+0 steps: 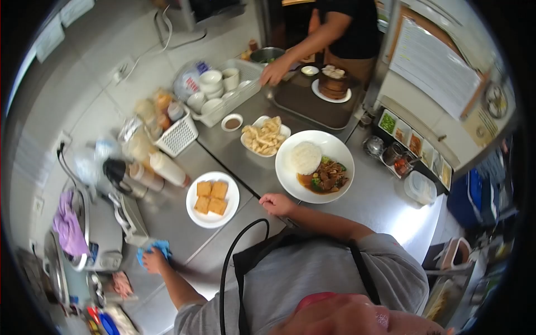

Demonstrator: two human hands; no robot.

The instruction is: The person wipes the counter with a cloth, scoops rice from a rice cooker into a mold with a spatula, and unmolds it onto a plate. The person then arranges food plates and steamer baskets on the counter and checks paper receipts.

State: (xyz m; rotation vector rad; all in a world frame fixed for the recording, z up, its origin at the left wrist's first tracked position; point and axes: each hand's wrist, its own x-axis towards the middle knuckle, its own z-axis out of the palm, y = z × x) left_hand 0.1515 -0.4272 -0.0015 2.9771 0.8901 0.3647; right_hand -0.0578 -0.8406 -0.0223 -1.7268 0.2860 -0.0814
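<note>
My left hand is closed on a blue cloth, pressed to the steel counter at the left. Loosely curled, my right hand rests near the counter's front, with nothing visible in it. Between my hands and a little ahead is a white plate of golden square fried pieces. Beyond my right hand stands a big white plate with rice and a brown saucy dish with greens. Behind it are a bowl of pale fried strips and a small dish of brown sauce.
Across the counter, a co-worker's hand touches a white crate of cups, beside a dark tray bearing a bamboo steamer. Bottles and a rice cooker line the left. Topping containers stand at right.
</note>
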